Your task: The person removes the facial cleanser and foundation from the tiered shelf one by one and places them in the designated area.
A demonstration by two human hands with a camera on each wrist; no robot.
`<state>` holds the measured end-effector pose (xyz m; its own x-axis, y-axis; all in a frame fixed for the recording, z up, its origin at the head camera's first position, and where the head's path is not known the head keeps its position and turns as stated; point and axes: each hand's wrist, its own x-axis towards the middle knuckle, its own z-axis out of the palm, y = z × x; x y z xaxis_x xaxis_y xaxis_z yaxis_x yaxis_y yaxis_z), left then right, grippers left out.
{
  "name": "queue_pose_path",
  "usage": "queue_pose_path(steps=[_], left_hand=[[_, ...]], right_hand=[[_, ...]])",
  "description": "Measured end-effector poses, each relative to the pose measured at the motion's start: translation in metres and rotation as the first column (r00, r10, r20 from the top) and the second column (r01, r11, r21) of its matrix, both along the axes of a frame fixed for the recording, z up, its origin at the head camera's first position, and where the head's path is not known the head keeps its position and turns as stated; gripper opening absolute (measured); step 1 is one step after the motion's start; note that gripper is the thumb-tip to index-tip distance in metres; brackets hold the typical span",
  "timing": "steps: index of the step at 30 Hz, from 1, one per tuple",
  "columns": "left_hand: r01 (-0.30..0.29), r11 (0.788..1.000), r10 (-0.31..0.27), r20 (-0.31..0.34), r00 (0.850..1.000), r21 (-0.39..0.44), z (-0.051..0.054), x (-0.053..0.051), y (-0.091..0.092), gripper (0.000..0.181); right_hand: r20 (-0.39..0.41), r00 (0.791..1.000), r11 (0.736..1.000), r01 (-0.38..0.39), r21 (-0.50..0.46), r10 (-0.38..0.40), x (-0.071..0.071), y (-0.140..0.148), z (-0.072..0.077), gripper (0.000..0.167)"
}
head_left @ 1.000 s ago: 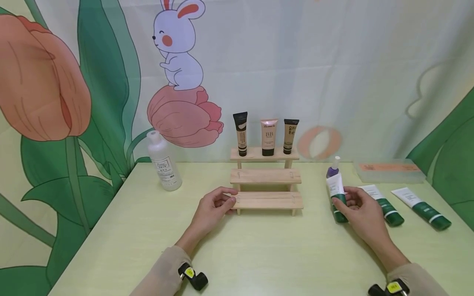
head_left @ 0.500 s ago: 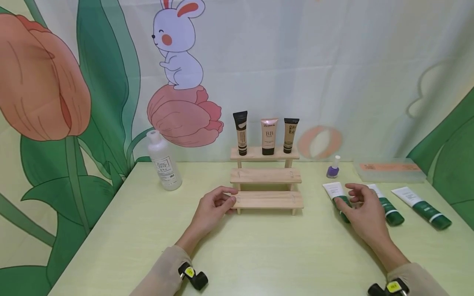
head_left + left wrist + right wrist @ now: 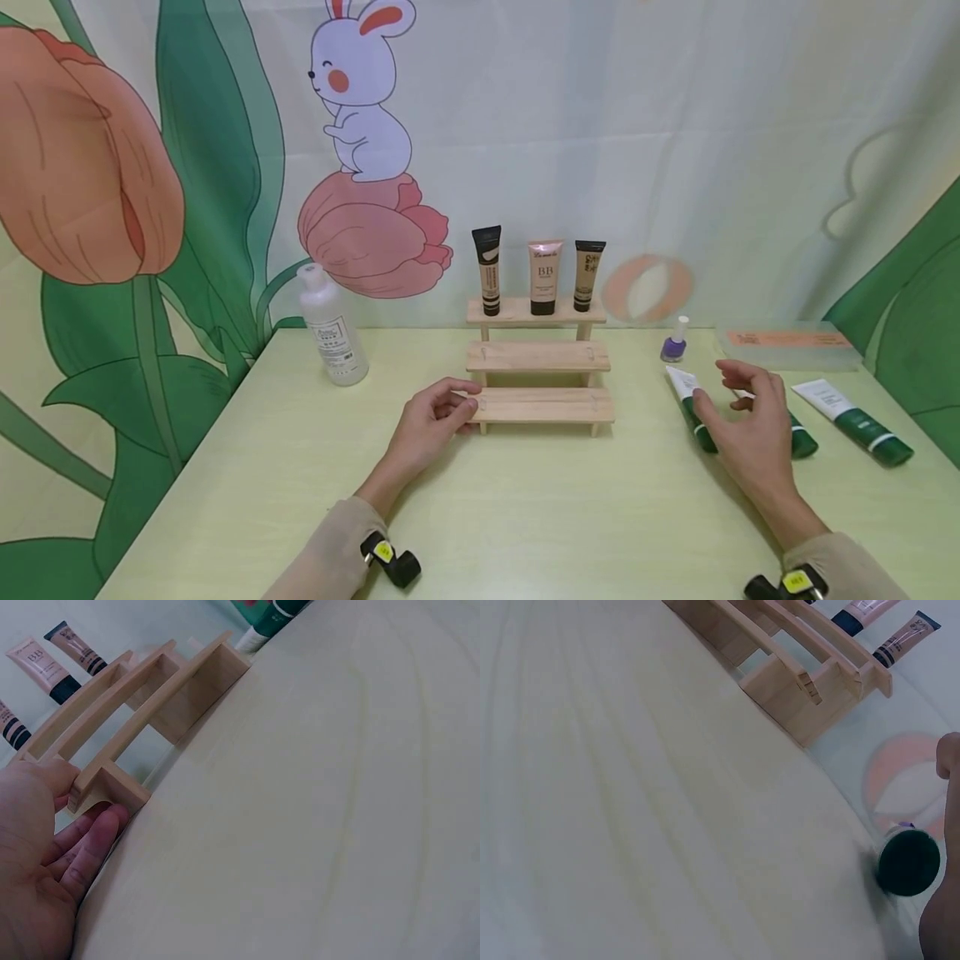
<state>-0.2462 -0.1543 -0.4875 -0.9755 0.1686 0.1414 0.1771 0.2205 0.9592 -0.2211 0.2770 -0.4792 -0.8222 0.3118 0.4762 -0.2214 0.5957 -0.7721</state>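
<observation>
A: See the left hand [image 3: 431,421] just left of centre in the head view; holding what?

B: Pinching the wooden stand [image 3: 540,406] by the left end of its bottom step, with thumb above and fingers beneath; seen close at the left edge of the left wrist view.

A: And with the right hand [image 3: 753,425], at the right of the head view?

B: Holding nothing; showing a fairly wide gap between thumb and fingers.

A: Nearest to which thing?

B: To the left green-and-white tube [image 3: 686,402], lying right of centre with its white end towards the top; partly hidden by the thumb; cannot tell touching from mere overlap.

A: And round about?

B: See the middle green-and-white tube [image 3: 802,436], half covered by the hand; the right green-and-white tube [image 3: 855,423], nearer the right edge; a purple bottle [image 3: 673,345], upright just above that white end; a clear case [image 3: 789,353], along the back at right.

A: And elsewhere?

B: See a dark tube [image 3: 489,271], a pink tube [image 3: 544,279] and a gold tube [image 3: 588,277], standing in a row on the top step at the centre; then, at mid-left, a white bottle [image 3: 332,329], upright; well apart from the left hand.
</observation>
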Motion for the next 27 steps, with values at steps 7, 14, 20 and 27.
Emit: queue_pose_path(steps=[7,14,20,27], left_hand=[[0.005,1.000,-0.005,-0.009,1.000,-0.003,0.001,0.000,0.000,0.021],[-0.007,1.000,0.007,0.006,1.000,-0.017,0.002,0.001,-0.001,0.021],[-0.003,1.000,0.003,0.010,1.000,-0.012,0.002,0.002,-0.003,0.021],[0.007,1.000,-0.007,0.009,1.000,-0.003,0.003,0.001,-0.001,0.021]], right_hand=[[-0.075,0.990,0.982,-0.130,-0.140,0.120,-0.003,-0.012,0.021,0.059],[-0.189,0.950,0.917,-0.294,-0.269,0.249,-0.021,-0.039,0.059,0.053],[-0.249,0.907,0.881,-0.399,-0.255,0.339,-0.051,-0.067,0.083,0.053],[-0.250,0.884,0.863,-0.450,-0.228,0.395,-0.085,-0.091,0.096,0.053]])
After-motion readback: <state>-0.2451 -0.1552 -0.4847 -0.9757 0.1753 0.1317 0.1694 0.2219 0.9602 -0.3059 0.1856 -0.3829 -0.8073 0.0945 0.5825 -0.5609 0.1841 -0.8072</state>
